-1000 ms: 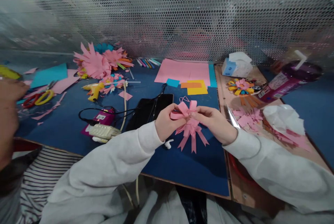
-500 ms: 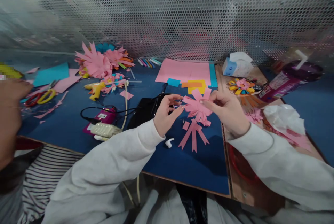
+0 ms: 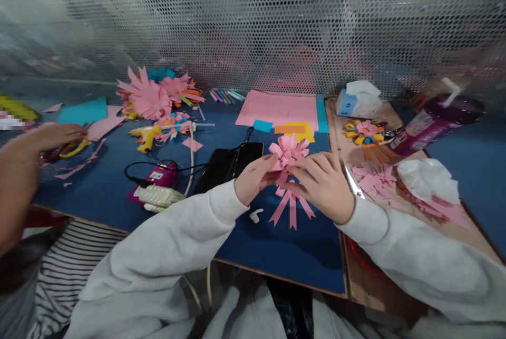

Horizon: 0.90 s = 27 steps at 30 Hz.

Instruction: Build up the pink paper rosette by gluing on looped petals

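Blue tabletop (image 3: 312,265): spans the workspace before a perforated metal screen (image 3: 253,22).
Pink sheet (image 3: 280,107): lies flat beyond the hands.
Black tablet (image 3: 217,167): rests beside the left hand.
Right hand (image 3: 326,183): closes its fingers on the flower's near right side.
Left hand (image 3: 255,176): grips its left edge.
Pink paper flower (image 3: 290,150): sits between both hands, beyond forked pink strips (image 3: 292,210).
White earbud (image 3: 256,216): lies near the strips.

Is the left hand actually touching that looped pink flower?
Touching. The head view shows the left hand with its fingertips against the left-side petals of the looped pink flower.
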{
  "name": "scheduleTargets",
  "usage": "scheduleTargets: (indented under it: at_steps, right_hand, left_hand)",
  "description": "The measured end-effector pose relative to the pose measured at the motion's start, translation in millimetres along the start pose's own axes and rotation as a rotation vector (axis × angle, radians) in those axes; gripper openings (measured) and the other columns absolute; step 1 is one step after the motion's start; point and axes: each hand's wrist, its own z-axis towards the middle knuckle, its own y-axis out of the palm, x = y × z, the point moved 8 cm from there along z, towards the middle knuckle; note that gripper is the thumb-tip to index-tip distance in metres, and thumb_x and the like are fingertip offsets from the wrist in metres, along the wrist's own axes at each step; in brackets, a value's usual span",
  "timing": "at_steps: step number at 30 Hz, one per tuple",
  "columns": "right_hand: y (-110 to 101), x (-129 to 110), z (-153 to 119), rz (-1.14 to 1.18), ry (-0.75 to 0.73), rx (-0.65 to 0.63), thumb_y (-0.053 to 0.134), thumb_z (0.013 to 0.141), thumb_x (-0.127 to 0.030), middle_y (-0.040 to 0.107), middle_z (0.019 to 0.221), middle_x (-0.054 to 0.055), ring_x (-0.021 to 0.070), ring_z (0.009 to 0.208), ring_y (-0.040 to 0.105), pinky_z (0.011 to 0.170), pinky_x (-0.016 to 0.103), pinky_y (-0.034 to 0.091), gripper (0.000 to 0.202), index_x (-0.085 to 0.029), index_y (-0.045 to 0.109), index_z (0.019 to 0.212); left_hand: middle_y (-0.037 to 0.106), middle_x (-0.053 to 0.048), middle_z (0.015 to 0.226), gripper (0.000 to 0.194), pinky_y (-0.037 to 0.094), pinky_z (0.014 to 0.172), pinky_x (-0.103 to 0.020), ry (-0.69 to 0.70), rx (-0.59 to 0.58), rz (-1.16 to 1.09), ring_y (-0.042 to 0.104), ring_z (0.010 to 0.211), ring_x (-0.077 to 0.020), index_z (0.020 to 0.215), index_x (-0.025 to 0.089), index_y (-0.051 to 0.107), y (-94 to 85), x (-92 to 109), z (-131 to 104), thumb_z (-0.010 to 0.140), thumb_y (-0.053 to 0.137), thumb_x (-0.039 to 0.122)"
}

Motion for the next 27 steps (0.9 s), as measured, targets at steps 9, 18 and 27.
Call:
scheduleTargets:
  at_steps: [9, 18, 27]
  right_hand:
    - [34, 87, -11, 0.967, 0.83, -0.14, 0.065, 0.075, -0.038, 0.065, 0.103, 0.008, 0.0197, 0.091, 0.061, 0.077, 0.037, 0.05, 0.038, -0.022, 0.06, 0.109]
    - [69, 102, -31, 1.19, 1.042, -0.209, 0.072, 0.063, -0.024, 0.066, 0.078, 0.002, 0.0109, 0.062, 0.057, 0.053, 0.025, 0.046, 0.027, -0.018, 0.066, 0.089]
    - [77, 101, -31, 1.076, 0.927, -0.241, 0.068, 0.067, -0.02, 0.067, 0.078, 0.002, 0.0122, 0.068, 0.06, 0.07, 0.032, 0.049, 0.019, -0.018, 0.065, 0.086]
  left_hand:
    - [0.054, 0.003, 0.059, 0.019, 0.05, 0.053, -0.025, -0.146, 0.02, 0.076, 0.053, 0.048, -0.0078, 0.076, 0.014, 0.052, -5.7, -10, 6, 0.066, 0.066, 0.022]
    - [0.063, -0.011, 0.104, 0.039, 0.049, 0.084, -0.037, 0.27, 0.05, 0.699, 0.06, 0.098, -0.0201, 0.113, 0.014, 0.048, -12.1, 19, 7, 0.08, 0.053, 0.035]
    - [0.041, -0.02, 0.138, 0.1, 0.025, 0.107, -0.055, 0.47, -0.174, 1.35, 0.031, 0.131, -0.0386, 0.137, 0.013, 0.033, 3.6, 10, -3, 0.055, 0.076, 0.051]
